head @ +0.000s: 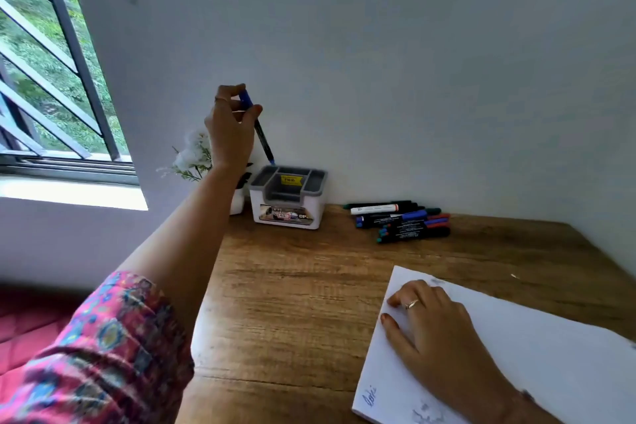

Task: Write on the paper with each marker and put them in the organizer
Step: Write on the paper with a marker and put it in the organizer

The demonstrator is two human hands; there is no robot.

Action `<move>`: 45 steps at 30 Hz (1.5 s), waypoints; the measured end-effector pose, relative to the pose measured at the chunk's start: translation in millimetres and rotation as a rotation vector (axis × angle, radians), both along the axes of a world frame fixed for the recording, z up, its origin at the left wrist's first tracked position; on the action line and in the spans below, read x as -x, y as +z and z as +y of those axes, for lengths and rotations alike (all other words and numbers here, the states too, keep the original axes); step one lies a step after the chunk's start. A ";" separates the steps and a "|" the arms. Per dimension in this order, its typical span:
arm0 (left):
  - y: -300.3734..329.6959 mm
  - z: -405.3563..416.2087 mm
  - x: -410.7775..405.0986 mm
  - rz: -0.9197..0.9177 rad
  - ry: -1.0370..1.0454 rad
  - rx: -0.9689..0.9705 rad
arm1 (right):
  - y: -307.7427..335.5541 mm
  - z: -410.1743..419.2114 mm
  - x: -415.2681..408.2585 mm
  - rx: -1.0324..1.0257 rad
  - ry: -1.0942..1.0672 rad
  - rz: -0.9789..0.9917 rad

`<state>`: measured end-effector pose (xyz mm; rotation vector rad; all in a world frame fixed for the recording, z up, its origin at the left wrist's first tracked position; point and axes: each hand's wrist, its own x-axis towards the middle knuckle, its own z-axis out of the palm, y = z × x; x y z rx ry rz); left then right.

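— Nearest item?
— Paper [537, 354] on the desk [292, 303], right hand [430, 317] flat on it, fingers straight and slightly spread. A blue scribble shows at its near corner.

— Middle ground?
— Pile of markers [399, 218] lying mostly crosswise, well apart from the paper; these look unused.

— Far end?
— Organizer [287, 198] by the wall; nothing visible inside it. Left hand [230, 127] pinches a blue marker [258, 129] by its upper end, long axis near upright, lower tip pointing into the back left compartment. First of many, I judge.

Left hand [231, 127] raised, arm outstretched, fingers [237, 91] pinched; right hand [430, 323] lies flat, palm down.
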<state>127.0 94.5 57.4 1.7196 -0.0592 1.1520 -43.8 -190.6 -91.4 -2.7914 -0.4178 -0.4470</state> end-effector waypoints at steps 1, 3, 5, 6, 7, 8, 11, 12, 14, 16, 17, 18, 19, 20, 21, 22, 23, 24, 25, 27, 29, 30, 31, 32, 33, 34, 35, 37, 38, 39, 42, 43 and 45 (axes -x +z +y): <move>0.0 0.6 -7.4 0.008 0.035 -0.055 | 0.6 0.0 -1.3 -0.013 0.010 0.022; -2.7 2.4 -20.5 0.041 0.067 -0.130 | 2.2 -0.2 -3.6 -0.018 0.036 0.021; -7.3 2.9 -31.8 0.087 0.080 -0.186 | 1.3 -0.1 -6.1 0.016 0.010 0.021; -10.4 2.4 -36.3 0.115 0.085 -0.220 | 0.9 1.7 -6.8 0.037 -0.011 0.036; -13.4 1.9 -39.5 0.140 0.093 -0.259 | -0.7 3.4 -7.7 0.058 -0.024 0.038; -16.8 1.9 -43.2 0.165 0.102 -0.290 | -3.6 3.0 -9.3 0.064 -0.038 0.031; -25.0 2.9 -51.8 0.271 0.137 -0.349 | -7.8 1.7 -13.6 0.054 -0.087 0.015; -27.5 3.3 -54.1 0.313 0.150 -0.385 | -8.3 1.3 -14.5 0.056 -0.088 -0.004; -32.6 2.6 -57.6 0.393 0.171 -0.471 | -9.8 0.7 -14.8 0.063 -0.085 -0.048; -37.4 1.1 -59.0 0.441 0.181 -0.512 | -10.1 -0.3 -16.2 0.067 -0.082 -0.096; -39.6 0.6 -59.3 0.454 0.187 -0.522 | -9.3 0.1 -16.3 0.064 -0.082 -0.106; -41.6 0.6 -59.6 0.466 0.197 -0.527 | -9.2 0.2 -16.7 0.064 -0.078 -0.119; -43.1 1.2 -60.0 0.475 0.207 -0.527 | -8.5 0.5 -17.1 0.065 -0.074 -0.125; -43.9 1.7 -60.4 0.480 0.214 -0.525 | -8.4 0.7 -17.3 0.068 -0.070 -0.132; -44.3 2.2 -60.9 0.482 0.216 -0.523 | -7.6 1.2 -17.0 0.069 -0.069 -0.133; -44.4 2.4 -61.4 0.481 0.215 -0.526 | -7.5 1.2 -16.9 0.067 -0.068 -0.139; -44.4 2.2 -62.0 0.480 0.211 -0.533 | -6.9 1.1 -16.6 0.066 -0.067 -0.136; -44.6 2.0 -62.8 0.479 0.205 -0.541 | -7.1 0.5 -16.4 0.069 -0.065 -0.140; -45.0 2.1 -63.5 0.479 0.198 -0.544 | -6.8 0.4 -16.3 0.073 -0.063 -0.140; -46.2 2.8 -64.5 0.476 0.187 -0.538 | -6.9 0.2 -15.8 0.084 -0.058 -0.129; -47.1 3.9 -64.3 0.476 0.173 -0.526 | -7.0 -0.4 -16.5 0.088 -0.050 -0.110; -47.5 4.1 -63.6 0.477 0.166 -0.527 | -7.7 -0.7 -17.0 0.090 -0.047 -0.107; -48.1 4.3 -62.9 0.477 0.161 -0.534 | -7.9 -1.1 -16.9 0.094 -0.048 -0.103; -48.5 4.0 -61.8 0.477 0.156 -0.545 | -8.3 -1.3 -17.0 0.094 -0.048 -0.101; -48.5 3.5 -60.5 0.477 0.154 -0.554 | -7.8 -1.3 -16.4 0.091 -0.051 -0.094; -48.3 2.7 -58.9 0.478 0.151 -0.560 | -7.4 -1.0 -15.8 0.090 -0.054 -0.083; -47.7 1.4 -56.7 0.481 0.148 -0.560 | -6.7 -0.3 -15.2 0.088 -0.058 -0.071; -45.4 -2.5 -51.4 0.482 0.143 -0.555 | -4.2 0.9 -14.5 0.084 -0.054 -0.047; -44.1 -5.3 -47.9 0.470 0.143 -0.558 | -2.4 1.5 -13.9 0.078 -0.052 -0.029; -42.5 -8.8 -43.9 0.449 0.144 -0.565 | -1.0 2.0 -13.2 0.071 -0.053 -0.008; -36.4 -27.0 -29.5 0.333 0.143 -0.628 | 0.2 2.9 -10.5 0.053 -0.056 0.020; -35.4 -36.7 -23.8 0.291 0.133 -0.658 | 1.6 3.4 -9.3 0.041 -0.049 0.029; -37.7 -60.0 -11.0 0.224 0.084 -0.701 | 2.7 3.1 -7.9 0.027 -0.017 0.053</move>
